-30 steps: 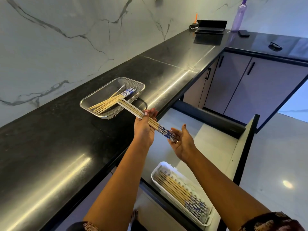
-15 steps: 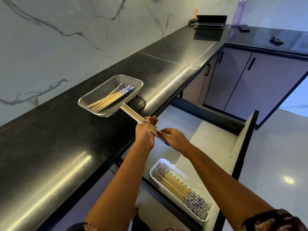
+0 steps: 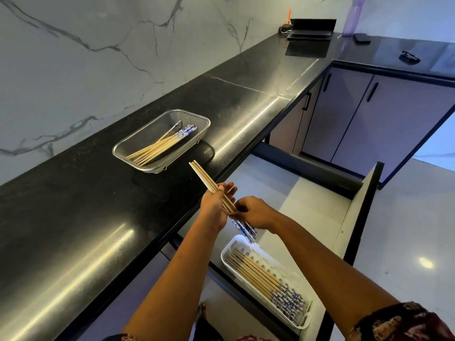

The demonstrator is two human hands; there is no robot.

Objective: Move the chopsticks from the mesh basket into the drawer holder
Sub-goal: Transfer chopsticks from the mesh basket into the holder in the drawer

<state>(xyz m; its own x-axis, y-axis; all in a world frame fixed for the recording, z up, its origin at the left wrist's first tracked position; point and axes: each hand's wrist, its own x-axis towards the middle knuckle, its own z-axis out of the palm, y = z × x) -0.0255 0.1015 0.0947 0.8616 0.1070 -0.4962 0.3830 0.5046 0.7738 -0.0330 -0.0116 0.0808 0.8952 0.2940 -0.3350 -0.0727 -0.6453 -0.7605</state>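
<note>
A steel mesh basket [image 3: 128, 153] sits on the black counter with several blue-tipped bamboo chopsticks [image 3: 160, 146] lying in it. My left hand [image 3: 214, 207] grips a small bundle of chopsticks [image 3: 204, 175] mid-length, bare ends pointing up-left toward the basket. My right hand [image 3: 253, 214] closes on the same bundle just above its blue patterned ends, over the open drawer. Below, the white drawer holder [image 3: 227, 249] lies in the drawer and holds several chopsticks [image 3: 256, 274] lengthwise.
The open drawer [image 3: 320, 217] juts out from under the black counter [image 3: 73, 217], its dark front panel at right. A marble wall runs along the left. At the far end stand a laptop [image 3: 311, 29], a purple bottle [image 3: 354, 16] and a phone [image 3: 362, 38].
The held bundle has left the basket and come toward me over the drawer. My right hand, open beneath the blue ends a second ago, now grips the bundle.
</note>
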